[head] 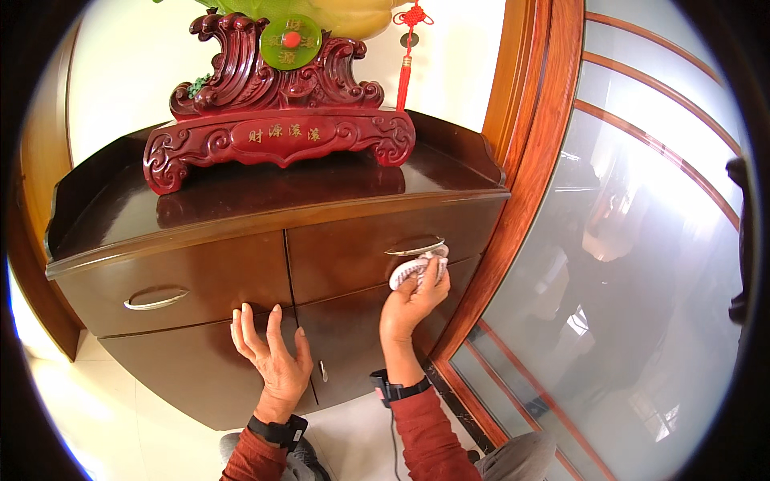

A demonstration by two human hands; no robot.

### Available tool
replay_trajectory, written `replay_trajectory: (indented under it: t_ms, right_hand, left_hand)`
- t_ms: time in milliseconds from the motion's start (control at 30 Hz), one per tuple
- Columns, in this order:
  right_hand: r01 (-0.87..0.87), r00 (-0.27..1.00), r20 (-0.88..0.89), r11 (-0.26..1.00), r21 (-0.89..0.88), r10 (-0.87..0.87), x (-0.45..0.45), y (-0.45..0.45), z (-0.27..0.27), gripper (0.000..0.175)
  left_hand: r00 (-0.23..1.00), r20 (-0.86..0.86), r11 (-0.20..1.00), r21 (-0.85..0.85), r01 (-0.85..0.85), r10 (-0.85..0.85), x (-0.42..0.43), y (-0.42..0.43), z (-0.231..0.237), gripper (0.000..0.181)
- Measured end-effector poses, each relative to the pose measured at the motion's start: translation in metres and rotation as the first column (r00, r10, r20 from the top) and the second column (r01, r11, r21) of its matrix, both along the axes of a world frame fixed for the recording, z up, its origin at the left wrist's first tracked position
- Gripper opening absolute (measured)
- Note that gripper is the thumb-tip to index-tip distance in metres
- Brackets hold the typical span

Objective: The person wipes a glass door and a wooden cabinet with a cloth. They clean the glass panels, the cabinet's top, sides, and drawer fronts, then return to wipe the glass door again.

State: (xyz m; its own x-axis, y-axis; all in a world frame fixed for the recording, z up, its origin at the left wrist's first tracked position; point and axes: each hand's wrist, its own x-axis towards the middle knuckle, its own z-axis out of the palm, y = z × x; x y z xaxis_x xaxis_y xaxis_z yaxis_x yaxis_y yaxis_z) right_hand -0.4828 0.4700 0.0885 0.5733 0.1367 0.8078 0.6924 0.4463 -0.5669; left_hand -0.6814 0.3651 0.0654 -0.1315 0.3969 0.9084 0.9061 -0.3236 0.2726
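My right hand (415,300) grips a bunched white cloth with dark stripes (404,272) just below the metal handle of the right drawer (415,248). The cloth reaches the handle's right end. My left hand (271,355) holds nothing; its fingers are spread before the lower edge of the left drawer (222,270), and whether the fingertips touch the wood is hard to tell. That drawer's metal handle (156,300) lies up and to the left of this hand. Both drawers of the dark brown wooden cabinet (198,373) are closed.
On the cabinet top stands a carved red wooden stand (280,135) bearing a green and yellow ornament (343,15). A red tassel (404,84) hangs at its right. A wood-framed frosted glass panel (601,288) rises close on the right. Light floor tiles (108,403) show below.
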Motion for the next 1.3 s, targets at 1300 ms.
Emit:
replay_trajectory:
  t_ms: [1300]
  right_hand:
    - [-0.096,0.888,0.45,0.995,-0.022,0.095,0.051,-0.007,0.07,0.041]
  left_hand:
    - [0.999,-0.002,0.999,-0.042,-0.035,0.035,0.003,0.001,-0.002,0.053]
